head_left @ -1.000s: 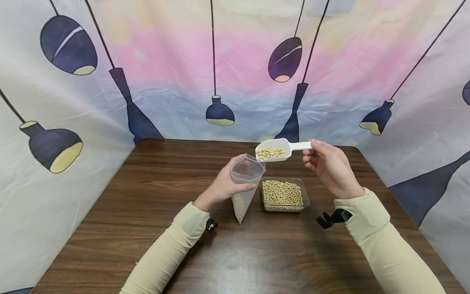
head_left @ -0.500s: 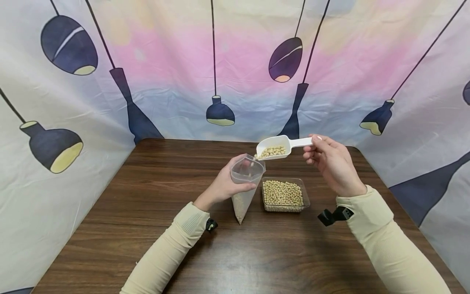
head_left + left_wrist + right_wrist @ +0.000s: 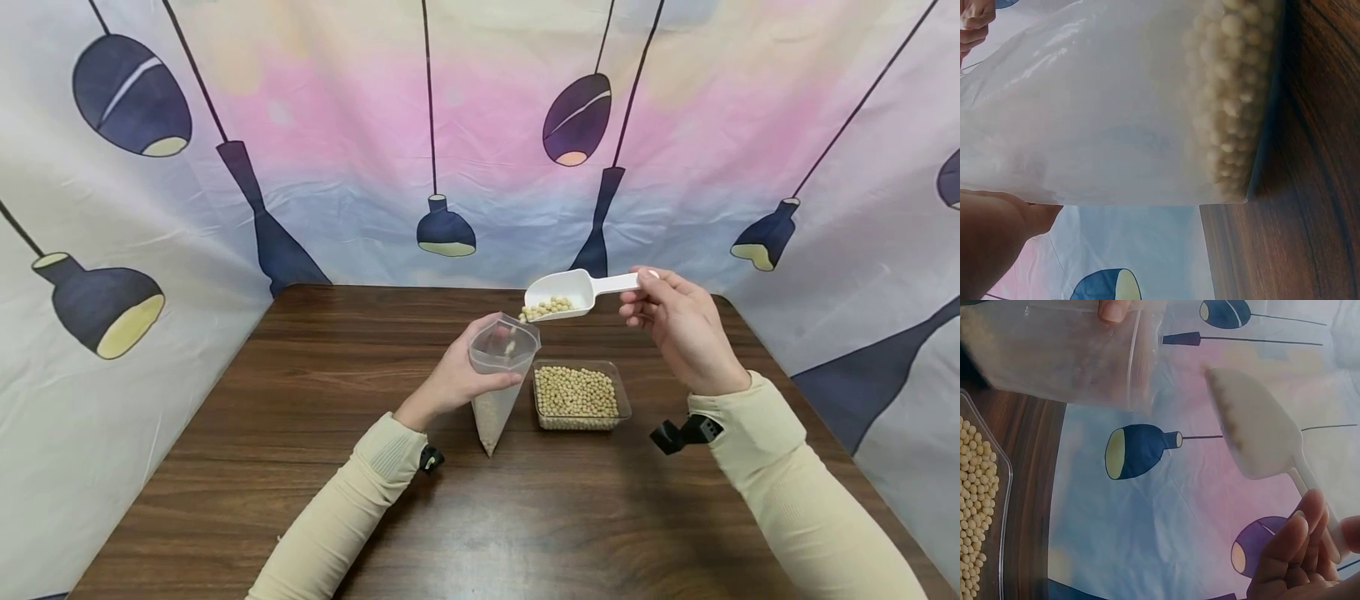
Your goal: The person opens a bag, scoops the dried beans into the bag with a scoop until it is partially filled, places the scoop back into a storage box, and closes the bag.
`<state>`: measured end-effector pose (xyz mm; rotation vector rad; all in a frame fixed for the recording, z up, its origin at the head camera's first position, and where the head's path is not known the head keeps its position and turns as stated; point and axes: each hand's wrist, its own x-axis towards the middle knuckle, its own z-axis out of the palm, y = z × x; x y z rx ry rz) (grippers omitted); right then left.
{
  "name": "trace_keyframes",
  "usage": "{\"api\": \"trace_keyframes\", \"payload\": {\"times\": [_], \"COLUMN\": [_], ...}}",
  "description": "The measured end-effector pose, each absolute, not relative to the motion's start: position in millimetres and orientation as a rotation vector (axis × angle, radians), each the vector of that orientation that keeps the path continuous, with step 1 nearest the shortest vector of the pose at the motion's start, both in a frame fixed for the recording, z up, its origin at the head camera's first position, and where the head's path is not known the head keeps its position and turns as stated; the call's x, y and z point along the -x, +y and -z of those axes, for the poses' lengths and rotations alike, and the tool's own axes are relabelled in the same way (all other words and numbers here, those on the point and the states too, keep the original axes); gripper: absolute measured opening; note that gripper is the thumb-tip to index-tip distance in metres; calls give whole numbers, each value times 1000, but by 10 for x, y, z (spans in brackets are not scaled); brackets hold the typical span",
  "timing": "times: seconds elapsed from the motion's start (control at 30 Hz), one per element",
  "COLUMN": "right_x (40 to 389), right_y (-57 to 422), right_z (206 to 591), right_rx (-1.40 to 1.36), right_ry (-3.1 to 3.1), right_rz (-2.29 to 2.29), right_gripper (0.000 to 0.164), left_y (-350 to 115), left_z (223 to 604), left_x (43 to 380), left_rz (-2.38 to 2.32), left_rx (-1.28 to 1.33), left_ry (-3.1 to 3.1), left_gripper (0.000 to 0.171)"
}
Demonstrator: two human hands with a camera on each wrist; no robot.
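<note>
My left hand (image 3: pixel 459 372) grips a clear plastic zip bag (image 3: pixel 497 400) near its top and keeps the mouth spread. Soybeans (image 3: pixel 1232 106) fill the bottom of the bag, close over the table in the left wrist view. My right hand (image 3: pixel 686 333) pinches the handle of a white scoop (image 3: pixel 577 287) between thumb and fingers. The scoop tilts down toward the bag mouth, with its lip right at the rim. Some soybeans (image 3: pixel 546 308) lie at its front, and a few drop into the bag. In the right wrist view the scoop's underside (image 3: pixel 1254 425) shows.
A clear rectangular container (image 3: pixel 624 408) of soybeans stands on the brown wooden table (image 3: pixel 300 400), just right of the bag. Behind the table hangs a cloth (image 3: pixel 337 125) printed with lamps. A black wrist camera (image 3: pixel 686 435) juts from the right sleeve.
My right hand has raised the handle and tipped the scoop further. Soybeans have slid from it into the bag, so fewer lie in it. My left hand holds its place.
</note>
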<state>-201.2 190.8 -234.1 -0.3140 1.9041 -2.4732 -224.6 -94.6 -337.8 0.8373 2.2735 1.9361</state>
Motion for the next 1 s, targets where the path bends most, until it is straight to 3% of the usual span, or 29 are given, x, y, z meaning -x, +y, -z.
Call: {"api": "trace_keyframes", "payload": {"times": [0.23,1.0], "right_x": [2019,1961], "right_y": [1894,1900], "right_z": [2300,2212], "right_rx": [329,428], "right_ry": [1925,2052], "right_rz": [2468,2443], "right_gripper": [30,28], "left_y": [-949,-926], "left_z": [3222,3204], "left_x": [2133,2117], "left_rz": [-1942,-1976], "left_rx": [-825,-830], "left_ry": [2237,2163], "left_gripper": [83,82]}}
